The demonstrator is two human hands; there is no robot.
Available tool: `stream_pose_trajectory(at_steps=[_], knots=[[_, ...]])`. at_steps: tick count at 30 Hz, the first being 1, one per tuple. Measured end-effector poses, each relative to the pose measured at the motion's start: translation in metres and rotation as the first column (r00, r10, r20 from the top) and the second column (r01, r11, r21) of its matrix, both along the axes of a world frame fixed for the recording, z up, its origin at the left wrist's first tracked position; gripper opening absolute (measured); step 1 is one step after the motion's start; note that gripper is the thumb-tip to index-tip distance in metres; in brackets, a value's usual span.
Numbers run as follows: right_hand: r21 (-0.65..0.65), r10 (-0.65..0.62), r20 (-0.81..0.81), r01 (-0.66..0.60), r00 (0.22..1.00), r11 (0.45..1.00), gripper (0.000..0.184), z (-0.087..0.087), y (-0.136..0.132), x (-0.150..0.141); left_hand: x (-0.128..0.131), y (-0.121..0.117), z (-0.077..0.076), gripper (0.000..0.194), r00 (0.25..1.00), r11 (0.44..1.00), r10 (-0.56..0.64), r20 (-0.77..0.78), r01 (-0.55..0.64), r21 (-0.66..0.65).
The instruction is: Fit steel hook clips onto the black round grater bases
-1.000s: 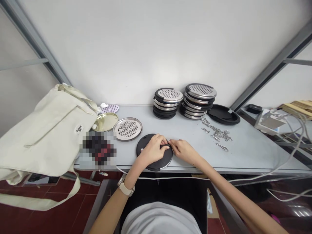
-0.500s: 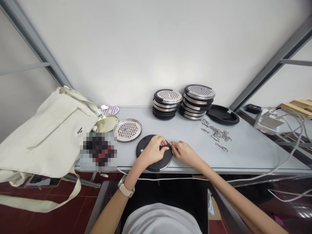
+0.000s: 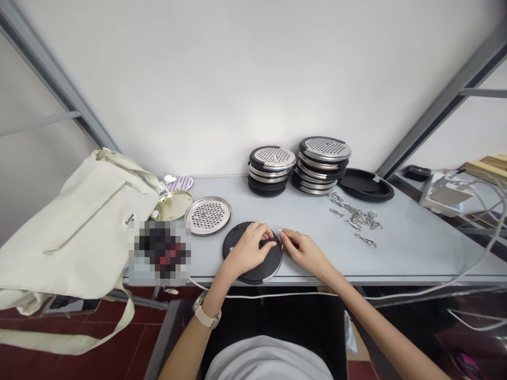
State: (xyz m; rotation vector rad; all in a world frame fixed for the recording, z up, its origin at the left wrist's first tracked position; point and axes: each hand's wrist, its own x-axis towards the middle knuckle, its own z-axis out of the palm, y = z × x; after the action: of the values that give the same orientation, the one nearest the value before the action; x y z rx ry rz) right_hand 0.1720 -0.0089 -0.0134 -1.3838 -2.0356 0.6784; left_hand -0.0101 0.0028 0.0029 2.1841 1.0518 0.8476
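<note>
A round black disc (image 3: 253,266) with a silver edge lies near the table's front edge. Over its upper right part rests my left hand (image 3: 251,248), fingers curled and thumb bent in, holding the disc. My right hand (image 3: 303,250) is just beyond the disc's right edge, thumb and forefinger pinching a small metal snap hook (image 3: 279,232). The hook's lower end is close to the disc's rim; I cannot tell whether it is attached. Loose snap hooks (image 3: 365,240) lie in a scattered pile to the right.
Two stacks of black-rimmed grater discs (image 3: 273,158) stand by the wall. A black round tray (image 3: 366,184) is to their right. Leftward lie a perforated metal disc (image 3: 208,215), a gold lid (image 3: 174,205) and a cream bag (image 3: 79,227). A white cable (image 3: 277,294) runs along the front.
My right hand has moved slightly right, away from the disc's edge, and the metal loop shows more at its fingertips. My left hand stays on the disc, its thumb and fingers a little further apart.
</note>
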Motion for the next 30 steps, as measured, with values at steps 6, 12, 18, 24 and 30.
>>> stream_pose_trajectory(at_steps=[6,12,18,24,30], knots=[[-0.089,-0.023,-0.291,-0.003,0.956,0.996,0.028,-0.002,0.001,0.007,0.0,0.0,0.001,0.004,1.0,1.0,-0.008,-0.009,0.008,-0.012],[-0.072,-0.056,-0.416,0.029,0.908,0.997,0.025,0.002,0.002,0.009,-0.001,0.0,0.0,0.004,1.0,1.0,-0.007,-0.003,0.007,-0.021],[-0.031,-0.071,-0.364,0.064,0.929,0.997,0.029,0.005,0.002,0.009,-0.001,0.0,0.001,0.004,1.0,1.0,-0.01,-0.001,0.01,-0.02],[-0.067,-0.037,-0.163,0.026,0.986,0.997,0.031,0.0,0.006,0.001,-0.001,0.0,0.001,0.004,1.0,1.0,-0.014,-0.003,0.014,-0.001],[-0.066,0.021,-0.091,-0.027,0.996,0.997,0.034,-0.003,0.011,0.0,-0.002,0.008,0.0,0.008,0.999,0.999,-0.042,-0.015,0.042,-0.01]])
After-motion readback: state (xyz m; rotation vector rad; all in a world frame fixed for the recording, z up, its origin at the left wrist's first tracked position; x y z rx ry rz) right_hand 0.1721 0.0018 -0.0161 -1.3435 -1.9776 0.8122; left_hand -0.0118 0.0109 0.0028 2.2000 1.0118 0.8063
